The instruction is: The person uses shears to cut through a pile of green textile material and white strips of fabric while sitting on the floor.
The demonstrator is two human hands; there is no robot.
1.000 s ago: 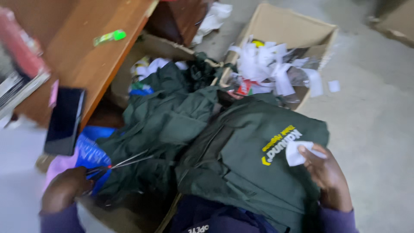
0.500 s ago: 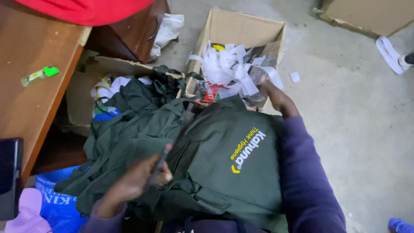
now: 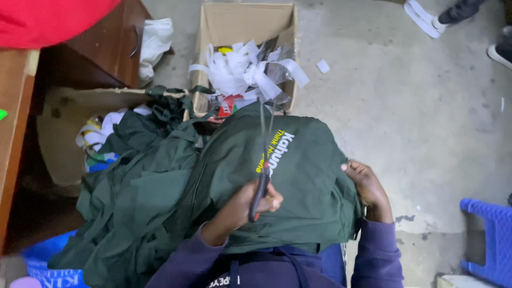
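Observation:
A dark green cloth bag (image 3: 309, 176) with a yellow and white print lies over my lap, on top of a heap of more green cloth (image 3: 144, 208). My left hand (image 3: 250, 205) is closed on the handles of a pair of scissors (image 3: 264, 149), whose blades point up across the print toward the box. My right hand (image 3: 365, 184) grips the right edge of the green bag. Both sleeves are purple.
An open cardboard box (image 3: 250, 21) full of white paper strips (image 3: 245, 72) stands just beyond the bag. A second box (image 3: 61, 122) and a wooden desk (image 3: 13, 138) are at left, a blue stool (image 3: 490, 234) at right, and another person's shoes (image 3: 426, 16) at top right.
My left hand brought the scissors from the blue bag at left onto the middle of the green bag. My right hand held a white scrap, reached to the box, and came back to the bag's edge.

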